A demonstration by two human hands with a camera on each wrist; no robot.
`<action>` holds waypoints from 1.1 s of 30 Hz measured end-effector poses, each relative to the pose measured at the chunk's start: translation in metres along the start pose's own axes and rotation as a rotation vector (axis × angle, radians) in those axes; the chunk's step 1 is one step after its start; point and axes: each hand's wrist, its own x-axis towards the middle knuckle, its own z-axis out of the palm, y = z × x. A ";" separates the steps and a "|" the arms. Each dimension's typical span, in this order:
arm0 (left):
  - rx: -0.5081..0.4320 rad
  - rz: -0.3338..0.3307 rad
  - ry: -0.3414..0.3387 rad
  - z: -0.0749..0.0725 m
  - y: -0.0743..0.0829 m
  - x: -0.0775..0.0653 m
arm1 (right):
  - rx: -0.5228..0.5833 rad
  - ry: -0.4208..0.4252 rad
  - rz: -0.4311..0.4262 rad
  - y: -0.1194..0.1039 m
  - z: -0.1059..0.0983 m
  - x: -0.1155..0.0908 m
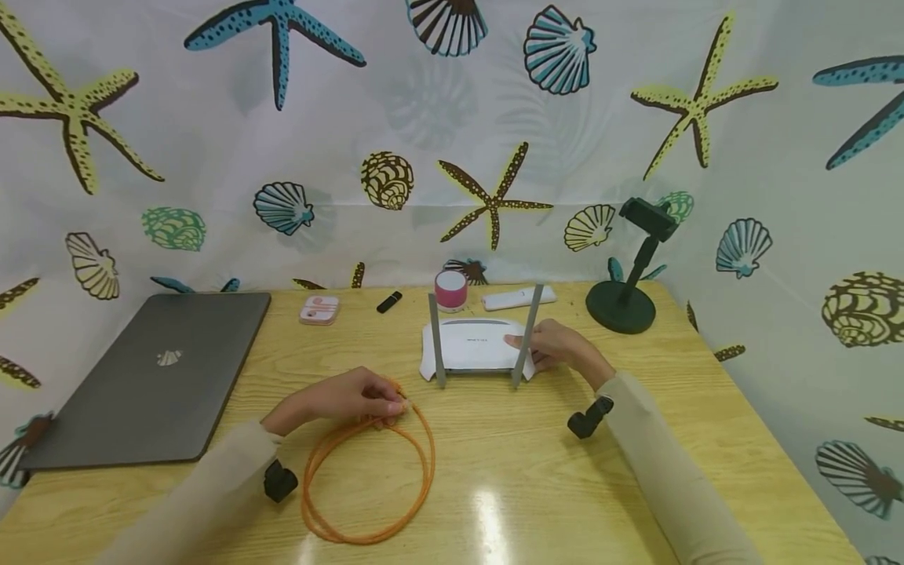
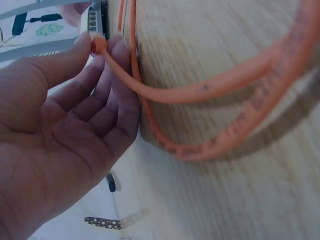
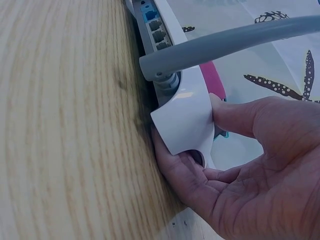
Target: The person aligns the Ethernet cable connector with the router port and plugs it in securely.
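Observation:
An orange network cable (image 1: 362,539) lies coiled on the table. My left hand (image 1: 353,396) pinches its end between thumb and index finger. In the left wrist view, the orange boot (image 2: 99,45) of the plug shows at the fingertips; the plug itself is mostly hidden. My right hand (image 1: 561,348) grips the right end of a white router (image 1: 469,353), thumb on top and fingers beneath. Two grey antennas (image 1: 435,341) rise from the router's near side. The right wrist view shows its row of ports (image 3: 158,35), one blue. Cable end and router are apart in the head view.
A closed grey laptop (image 1: 151,392) lies at the left. Along the back are an earphone case (image 1: 319,309), a black USB stick (image 1: 389,302), a pink-and-white round item (image 1: 450,290), a white stick-shaped device (image 1: 508,299) and a black stand (image 1: 621,308).

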 end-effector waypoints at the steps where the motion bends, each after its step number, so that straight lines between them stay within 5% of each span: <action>1: 0.031 -0.013 0.036 0.001 0.002 0.001 | 0.008 -0.005 -0.007 0.000 0.000 0.000; 8: 0.276 -0.284 0.463 0.006 0.012 -0.005 | 0.031 -0.023 -0.022 0.002 0.003 0.002; 13: 0.581 -0.409 0.509 0.023 0.029 0.016 | 0.004 -0.009 -0.008 0.003 0.003 0.003; 17: 0.699 -0.437 0.486 0.037 0.039 0.039 | -0.007 -0.016 0.003 0.002 0.002 0.003; 21: 0.581 -0.408 0.499 0.043 0.041 0.042 | -0.013 -0.022 0.017 0.000 0.003 0.005; 26: 0.232 -0.314 0.528 0.048 0.041 0.028 | -0.007 -0.012 0.015 0.003 0.004 0.004; 33: -0.200 -0.272 0.550 0.064 0.041 0.019 | 0.015 0.008 0.004 0.005 0.001 0.003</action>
